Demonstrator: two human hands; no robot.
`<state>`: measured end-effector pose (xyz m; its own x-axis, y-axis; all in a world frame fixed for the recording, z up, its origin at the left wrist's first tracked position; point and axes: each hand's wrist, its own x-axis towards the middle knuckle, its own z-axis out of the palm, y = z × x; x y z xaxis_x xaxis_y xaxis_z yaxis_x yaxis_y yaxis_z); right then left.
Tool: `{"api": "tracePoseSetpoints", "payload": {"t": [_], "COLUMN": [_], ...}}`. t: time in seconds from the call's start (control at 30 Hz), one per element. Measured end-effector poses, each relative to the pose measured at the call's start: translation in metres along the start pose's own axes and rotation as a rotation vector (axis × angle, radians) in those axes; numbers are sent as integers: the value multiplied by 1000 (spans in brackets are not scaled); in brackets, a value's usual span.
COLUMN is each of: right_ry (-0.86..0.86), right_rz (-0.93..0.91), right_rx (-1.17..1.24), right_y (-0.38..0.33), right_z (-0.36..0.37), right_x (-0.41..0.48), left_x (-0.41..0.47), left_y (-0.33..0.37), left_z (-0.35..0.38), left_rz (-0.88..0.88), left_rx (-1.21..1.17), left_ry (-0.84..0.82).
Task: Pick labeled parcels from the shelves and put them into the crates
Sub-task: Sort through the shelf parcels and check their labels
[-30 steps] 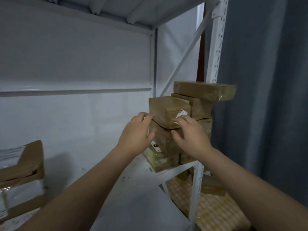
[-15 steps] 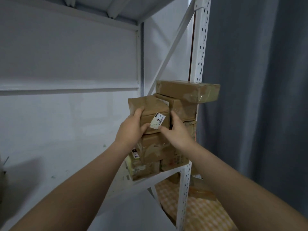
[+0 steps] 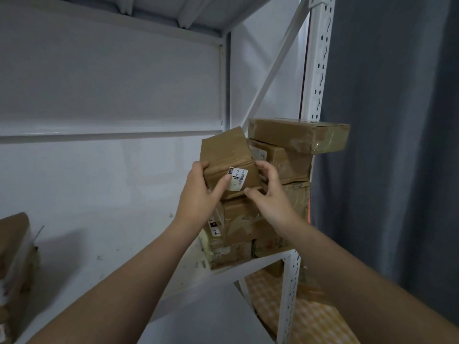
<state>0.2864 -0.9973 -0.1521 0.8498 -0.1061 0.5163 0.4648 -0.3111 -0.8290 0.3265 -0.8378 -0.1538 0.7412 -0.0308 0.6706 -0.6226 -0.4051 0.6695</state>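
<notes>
Your left hand is grasping the labeled parcel by its left side. The fingers curl round the far edge, and the thumb lies across the near face with its tip against the white barcode label. Your right hand grips the same parcel on its right side, with the fingers curled over the right edge and the thumb tucked beneath the lower corner. The brown, taped parcel sits between your two palms, tilted so that its top leans away from you. Your hands hide whether its lower edge touches anything.

Directly under both hands is a stack of parcels, brown and taped, one with a small label just beneath your left wrist. Just beyond your right fingertips a taped box sits on that stack. A flat parcel lies on top of it, above your right hand, and overhangs to the right. The white shelf upright rises beyond and above your right hand, and a grey curtain hangs further to that hand's right. The shelf board runs below your left forearm. Well to the left of your left hand, low at the edge of view, are more brown parcels. Under your right forearm, below the shelf board, there is a yellow checkered surface.
</notes>
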Motion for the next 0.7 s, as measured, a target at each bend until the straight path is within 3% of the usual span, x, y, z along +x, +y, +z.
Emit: {"api": "tracePoseSetpoints", "payload": {"t": [0.2,0.37,0.47,0.57,0.7], "right_ry": [-57,-103,-128,-66,-71], "right_rz": [-127,-226,-267,-184,-53], "right_rx": [84,4,-6,173,180], "right_y": [-5,-5,-7,-12,-15], "right_z": [18,33,38,42,47], "right_x": [-6,-11,-12,-10,-1], "left_x": [3,7,8,5,-4], "left_y": [3,7,5,5,4], "left_z": [-14,-25,-33,-41,-50], "left_rz": [-143,-315,-457,-457,-462], "left_rx": [-125,-152,-320,-472,-606], "left_ry": [36,20,20,80,36]}}
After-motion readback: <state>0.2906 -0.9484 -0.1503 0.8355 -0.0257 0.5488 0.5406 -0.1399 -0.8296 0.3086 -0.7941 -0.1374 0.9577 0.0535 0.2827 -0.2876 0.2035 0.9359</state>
